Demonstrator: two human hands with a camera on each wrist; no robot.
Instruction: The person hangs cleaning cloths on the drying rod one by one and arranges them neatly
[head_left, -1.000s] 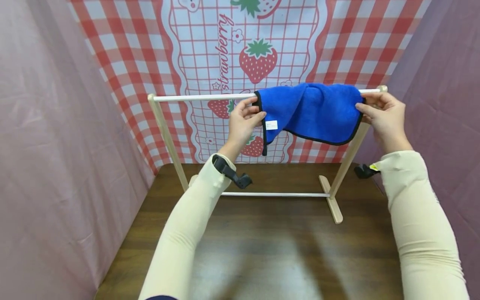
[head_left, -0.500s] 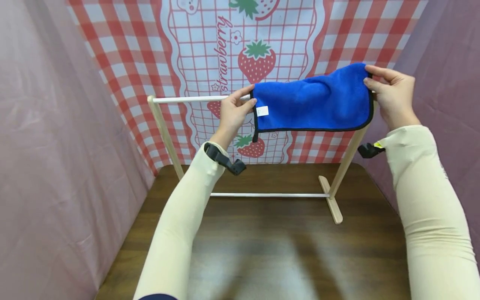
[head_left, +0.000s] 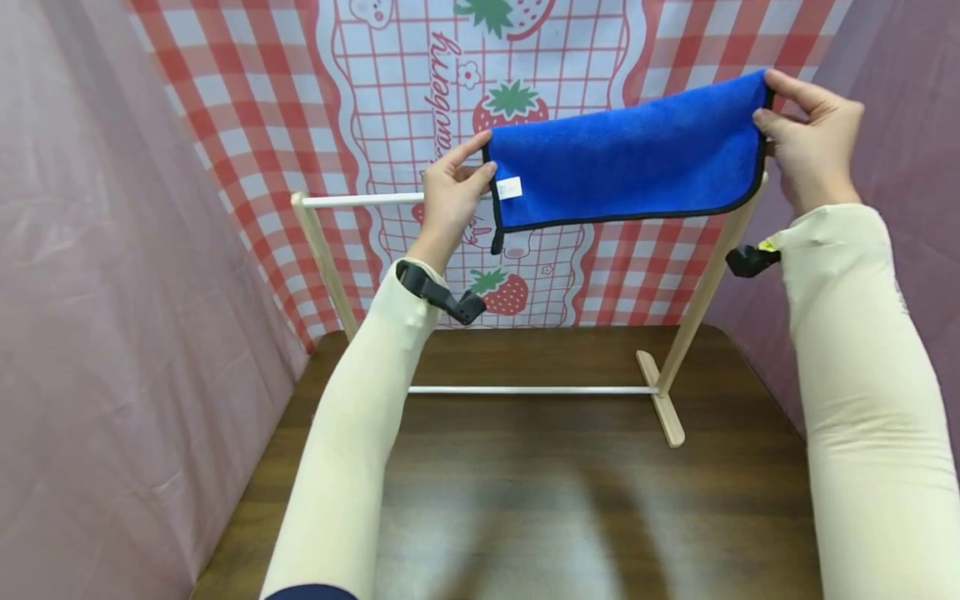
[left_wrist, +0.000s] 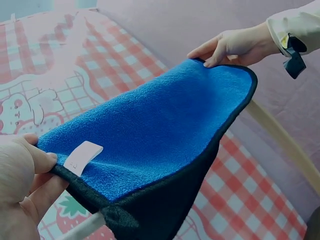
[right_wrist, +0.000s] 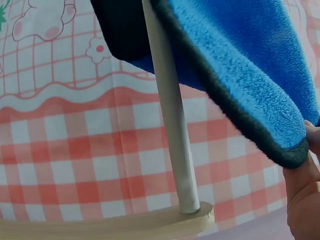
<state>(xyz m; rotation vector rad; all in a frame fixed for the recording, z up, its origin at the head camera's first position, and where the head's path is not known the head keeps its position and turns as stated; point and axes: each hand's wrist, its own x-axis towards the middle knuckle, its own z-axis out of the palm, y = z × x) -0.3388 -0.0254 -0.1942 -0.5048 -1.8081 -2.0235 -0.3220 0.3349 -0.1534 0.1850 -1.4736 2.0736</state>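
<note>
A blue towel (head_left: 622,162) with black edging and a white tag (head_left: 510,187) is held stretched between both hands, its right end higher. My left hand (head_left: 447,196) pinches the left edge beside the tag, thumb in front. At the opposite edge, my right hand (head_left: 819,148) pinches the upper corner between thumb and fingers. The towel hangs in front of a wooden rack's white top rod (head_left: 367,200) and hides its right part. In the right wrist view the rod (right_wrist: 172,115) passes between blue cloth (right_wrist: 240,75) and a dark flap (right_wrist: 122,30).
The rack's right post (head_left: 701,300) ends in a wooden foot (head_left: 662,400) on the brown table (head_left: 540,500). A lower white rod (head_left: 532,390) joins the two sides. Behind hangs a checked strawberry cloth (head_left: 255,158); pink curtains (head_left: 112,292) flank the table.
Both hands have risen with the towel and spread slightly apart, the right hand more. The bunched towel has straightened, and its upper edge now stands above the top rod.
</note>
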